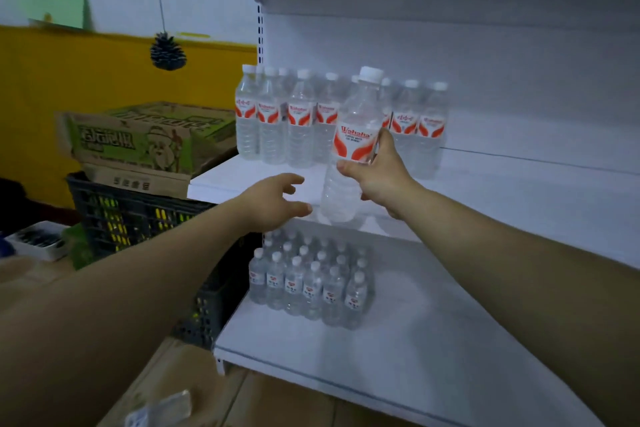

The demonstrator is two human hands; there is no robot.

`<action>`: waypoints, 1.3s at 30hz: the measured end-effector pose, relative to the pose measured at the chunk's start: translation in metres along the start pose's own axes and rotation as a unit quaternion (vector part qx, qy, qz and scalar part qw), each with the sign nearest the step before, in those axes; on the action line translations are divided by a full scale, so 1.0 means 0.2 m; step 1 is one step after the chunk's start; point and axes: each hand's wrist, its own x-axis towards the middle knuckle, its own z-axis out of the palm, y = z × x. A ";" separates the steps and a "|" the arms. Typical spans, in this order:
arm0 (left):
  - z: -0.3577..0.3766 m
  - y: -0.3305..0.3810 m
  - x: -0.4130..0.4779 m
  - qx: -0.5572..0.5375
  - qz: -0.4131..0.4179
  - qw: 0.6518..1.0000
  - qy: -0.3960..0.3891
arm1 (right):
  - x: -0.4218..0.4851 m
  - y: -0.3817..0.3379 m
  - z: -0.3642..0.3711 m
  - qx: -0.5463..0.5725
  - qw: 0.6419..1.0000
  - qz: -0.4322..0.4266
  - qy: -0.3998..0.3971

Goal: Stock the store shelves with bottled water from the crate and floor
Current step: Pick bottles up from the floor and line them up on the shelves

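Plastic bottle (352,140) in right hand (381,174)

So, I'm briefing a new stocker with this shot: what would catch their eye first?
The water bottle front and centre, gripped at its red-and-white label by the right hand above the middle shelf. The left hand reaches beside it, open and empty. Behind stands a row of matching bottles; another cluster sits on the lower shelf.
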 end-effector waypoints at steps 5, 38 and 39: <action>0.02 -0.13 0.33 0.142 -0.011 0.990 -0.002 | 0.35 0.17 0.02 -0.034 0.999 -0.006 -0.010; 0.08 -0.44 0.70 0.323 -0.027 0.942 0.082 | 1.01 0.59 0.40 -0.215 0.973 -0.028 0.084; 0.08 -0.44 0.69 0.324 -0.031 0.943 0.077 | 1.00 0.59 0.39 -0.219 0.972 -0.025 0.084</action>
